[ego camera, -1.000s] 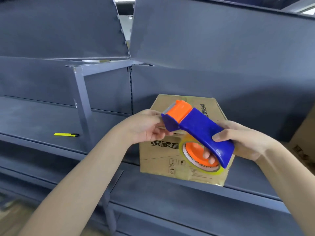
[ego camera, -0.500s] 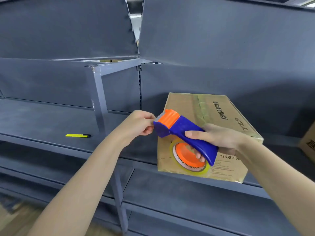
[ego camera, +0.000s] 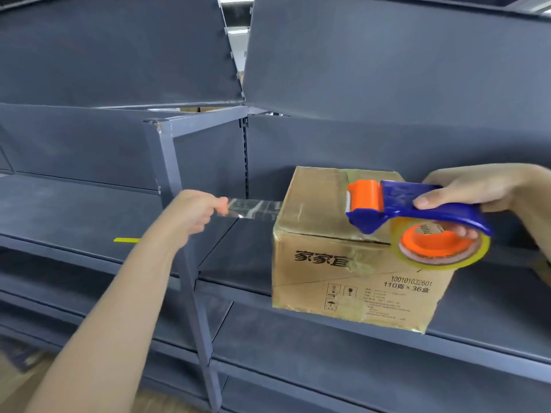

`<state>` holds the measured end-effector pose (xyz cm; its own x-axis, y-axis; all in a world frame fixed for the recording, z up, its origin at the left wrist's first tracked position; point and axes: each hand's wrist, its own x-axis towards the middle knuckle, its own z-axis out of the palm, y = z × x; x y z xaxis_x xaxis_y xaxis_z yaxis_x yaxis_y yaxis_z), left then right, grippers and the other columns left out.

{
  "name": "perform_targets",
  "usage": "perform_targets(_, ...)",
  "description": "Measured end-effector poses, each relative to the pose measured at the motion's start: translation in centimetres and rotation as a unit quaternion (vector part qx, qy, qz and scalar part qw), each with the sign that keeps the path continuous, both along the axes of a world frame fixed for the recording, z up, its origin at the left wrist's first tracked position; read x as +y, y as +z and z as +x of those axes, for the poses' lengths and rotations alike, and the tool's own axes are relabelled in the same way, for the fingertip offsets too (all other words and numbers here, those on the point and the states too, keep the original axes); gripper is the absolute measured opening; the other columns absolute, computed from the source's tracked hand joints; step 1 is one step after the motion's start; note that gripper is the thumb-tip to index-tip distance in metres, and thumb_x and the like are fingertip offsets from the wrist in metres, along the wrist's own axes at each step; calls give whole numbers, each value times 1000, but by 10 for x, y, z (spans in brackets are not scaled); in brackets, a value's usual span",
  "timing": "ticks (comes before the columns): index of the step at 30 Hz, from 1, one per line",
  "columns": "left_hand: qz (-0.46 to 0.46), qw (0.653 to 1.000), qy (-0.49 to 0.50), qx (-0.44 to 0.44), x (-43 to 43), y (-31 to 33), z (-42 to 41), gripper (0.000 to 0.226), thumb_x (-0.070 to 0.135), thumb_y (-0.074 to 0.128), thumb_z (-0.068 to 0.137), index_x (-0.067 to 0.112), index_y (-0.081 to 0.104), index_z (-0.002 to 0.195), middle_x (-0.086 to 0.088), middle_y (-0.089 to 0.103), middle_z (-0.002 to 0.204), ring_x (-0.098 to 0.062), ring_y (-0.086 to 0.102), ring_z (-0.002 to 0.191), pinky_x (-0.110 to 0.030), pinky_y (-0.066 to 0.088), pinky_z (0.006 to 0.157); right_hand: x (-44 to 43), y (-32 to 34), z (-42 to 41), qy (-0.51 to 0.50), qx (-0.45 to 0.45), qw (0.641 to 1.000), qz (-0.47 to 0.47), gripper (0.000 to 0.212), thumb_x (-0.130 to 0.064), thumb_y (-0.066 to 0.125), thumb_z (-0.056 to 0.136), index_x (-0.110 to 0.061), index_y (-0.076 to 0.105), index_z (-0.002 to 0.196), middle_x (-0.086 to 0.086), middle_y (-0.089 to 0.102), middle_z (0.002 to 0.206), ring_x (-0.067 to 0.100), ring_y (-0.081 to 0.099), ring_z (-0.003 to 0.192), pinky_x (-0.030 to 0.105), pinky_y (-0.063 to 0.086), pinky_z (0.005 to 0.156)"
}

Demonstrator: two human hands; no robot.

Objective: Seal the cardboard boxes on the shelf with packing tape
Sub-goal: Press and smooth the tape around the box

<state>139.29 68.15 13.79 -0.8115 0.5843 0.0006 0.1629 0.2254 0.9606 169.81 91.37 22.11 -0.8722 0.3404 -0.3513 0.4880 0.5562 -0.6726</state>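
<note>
A brown cardboard box (ego camera: 337, 281) with black print stands on the grey shelf (ego camera: 250, 263), its front overhanging the shelf edge. My right hand (ego camera: 477, 189) grips a blue and orange tape dispenser (ego camera: 417, 210) above the box's right top; a clear tape roll on an orange hub (ego camera: 441, 245) hangs under it. My left hand (ego camera: 196, 213) pinches the free end of a clear tape strip (ego camera: 253, 208), stretched out level to the left of the box. Shiny tape runs across the box top.
A grey metal upright post (ego camera: 179, 234) stands just behind my left forearm. A yellow pen-like tool (ego camera: 126, 240) lies on the shelf at left. Dark panels rise behind the shelf. Part of another cardboard box (ego camera: 544, 275) shows at the right edge.
My hands have drawn apart: the right carried the dispenser rightwards over the box, the left pulled a length of clear tape out to the left. The view shifted, so the box appears farther right.
</note>
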Motion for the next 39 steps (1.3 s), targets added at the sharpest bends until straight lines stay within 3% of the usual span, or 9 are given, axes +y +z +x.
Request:
perform_targets(4,-44,999,25,-4,16,-15,8,17,13,62,80,8,59,65,5,21,48,-11,12,42,-17,10,37,17,4,-5,7,-44,998,40,62,-61,77,50,-7,67,79,31,62,73,30,61,57,28,52,50)
perform_targets(8,-31,999,27,-20,20,-30,5,21,19,63,84,5,64,69,5,22,49,-10,14,41,-17,11,36,27,0,-7,6,-57,998,32,54,-58,72,53,-10,68,76,26,62,70,24,61,51,25,51,48)
perform_targets(11,-47,998,22,-27,24,-35,9,23,21,62,85,6,65,68,4,21,50,-11,13,43,-20,11,40,35,2,-6,11,-62,997,55,69,-60,72,50,-3,64,89,33,63,84,31,62,62,27,53,53)
perform_targets(14,-62,997,26,-30,28,-44,13,24,22,60,87,6,64,69,5,21,49,-11,14,43,-19,11,38,37,1,-6,20,-75,996,43,75,-63,76,47,-3,63,90,26,63,74,23,61,51,24,51,48)
perform_targets(19,-101,994,31,-29,35,-60,21,30,22,58,89,7,59,63,6,26,45,-12,18,43,-20,12,40,39,-1,-5,29,-73,996,38,74,-70,78,39,-12,67,83,27,63,81,25,62,57,26,52,50)
perform_targets(23,-115,993,-26,-20,41,-84,36,36,32,53,92,11,53,63,9,29,42,-9,20,40,-18,14,37,36,-3,-8,41,-78,996,30,73,-69,78,40,-12,66,83,21,64,76,20,61,52,24,51,48)
perform_targets(30,-63,979,-111,-162,45,-103,31,34,36,45,96,12,42,73,5,23,50,-8,18,39,-17,11,34,34,-4,-6,33,-67,997,31,55,-58,65,64,-8,59,87,8,63,62,14,59,48,21,49,46)
perform_targets(39,-13,964,-133,-232,50,-109,34,38,39,43,94,12,40,67,4,25,48,-7,22,35,-13,19,30,37,-6,-1,32,-48,998,24,62,-57,62,68,-3,57,100,9,63,68,14,60,51,21,50,47)
